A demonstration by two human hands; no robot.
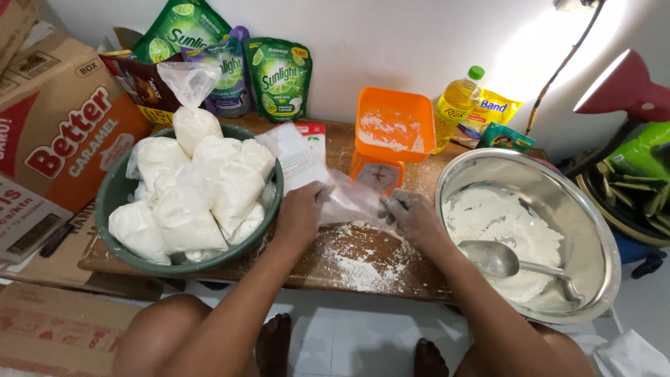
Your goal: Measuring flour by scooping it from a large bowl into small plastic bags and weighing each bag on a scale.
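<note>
**Both hands on an empty plastic bag**

The left hand and right hand reached over the floury wooden board, fingers pinched on opposite edges of a clear plastic bag stretched between them.

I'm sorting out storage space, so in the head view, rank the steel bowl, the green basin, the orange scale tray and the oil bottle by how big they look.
1. Steel bowl and green basin: look about alike, too close to rank.
2. Orange scale tray.
3. Oil bottle, though it stands farthest back, which may shrink it.
</note>
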